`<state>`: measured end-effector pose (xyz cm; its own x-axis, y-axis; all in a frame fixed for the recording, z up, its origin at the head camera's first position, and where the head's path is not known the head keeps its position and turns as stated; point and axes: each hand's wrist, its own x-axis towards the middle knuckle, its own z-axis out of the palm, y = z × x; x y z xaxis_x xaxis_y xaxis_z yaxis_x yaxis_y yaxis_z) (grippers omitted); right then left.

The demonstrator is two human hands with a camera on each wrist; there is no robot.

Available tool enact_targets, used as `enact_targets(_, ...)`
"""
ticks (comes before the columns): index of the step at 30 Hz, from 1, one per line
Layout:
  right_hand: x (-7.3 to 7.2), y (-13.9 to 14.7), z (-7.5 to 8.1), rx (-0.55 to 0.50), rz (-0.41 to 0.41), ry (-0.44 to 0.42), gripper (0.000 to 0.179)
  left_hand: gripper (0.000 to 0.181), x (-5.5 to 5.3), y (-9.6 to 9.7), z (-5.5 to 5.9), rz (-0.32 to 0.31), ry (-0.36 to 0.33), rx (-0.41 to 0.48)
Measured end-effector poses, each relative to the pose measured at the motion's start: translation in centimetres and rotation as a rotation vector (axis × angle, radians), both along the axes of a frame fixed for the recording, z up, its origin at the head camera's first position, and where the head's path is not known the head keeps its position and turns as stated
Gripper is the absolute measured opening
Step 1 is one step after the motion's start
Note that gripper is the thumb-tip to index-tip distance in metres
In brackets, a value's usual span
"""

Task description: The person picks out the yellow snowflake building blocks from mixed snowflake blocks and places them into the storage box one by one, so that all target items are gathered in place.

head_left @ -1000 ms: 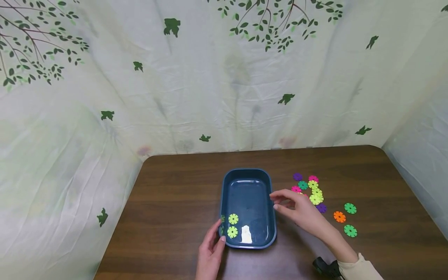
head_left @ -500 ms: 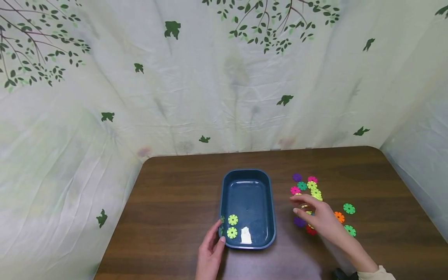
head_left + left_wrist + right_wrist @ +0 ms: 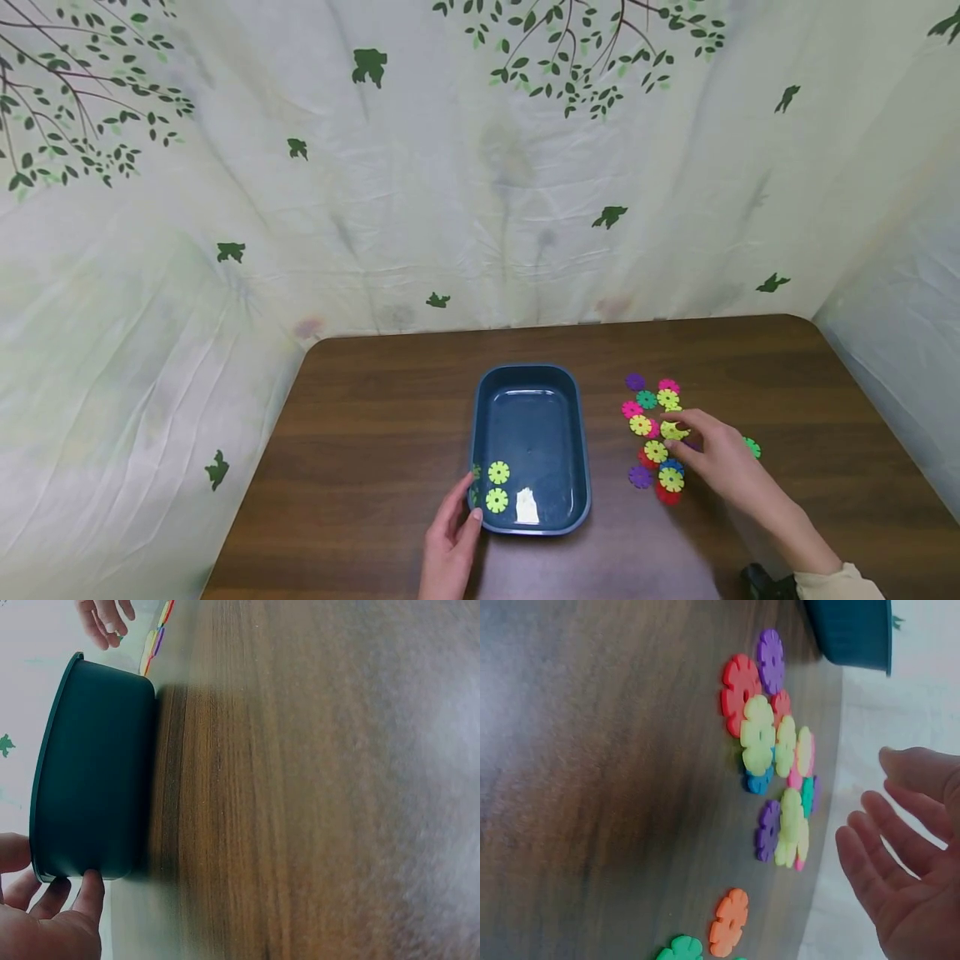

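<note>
The right hand [image 3: 723, 458] hovers with thumb and fingers parted, holding nothing; a yellow disc [image 3: 672, 430] lies just below its fingertips and seems to overlap others, so a hasty pinch could lift two at once or shove a neighbour aside; nearer the person than those fingertips, another yellow disc [image 3: 671, 480] lies over a blue disc [image 3: 671, 465] and a red disc [image 3: 667, 495], and a low sweep of the hand could scatter this stack; the left hand [image 3: 450, 537] grips the near corner of the blue tray [image 3: 536, 442], well left of the right hand; two loose discs [image 3: 497, 501] inside lie just beside its fingers, and pressing that rim too hard could tip the tray and slide them.
</note>
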<state>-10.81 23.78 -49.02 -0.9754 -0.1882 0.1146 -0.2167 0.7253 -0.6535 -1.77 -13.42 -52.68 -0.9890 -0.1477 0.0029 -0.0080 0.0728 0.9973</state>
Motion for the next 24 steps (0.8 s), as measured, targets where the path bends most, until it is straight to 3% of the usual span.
enact_targets(12, -1.3, 0.8, -1.0, 0.066, -0.008, -0.025, 0.034, 0.048, 0.0, 0.0, 0.1, -0.003, -0.008, -0.004)
enact_targets(24, -2.3, 0.9, -2.3, 0.065, -0.032, -0.082, 0.036, 0.048, -0.1, -0.1, -0.2, -0.002, -0.019, -0.032)
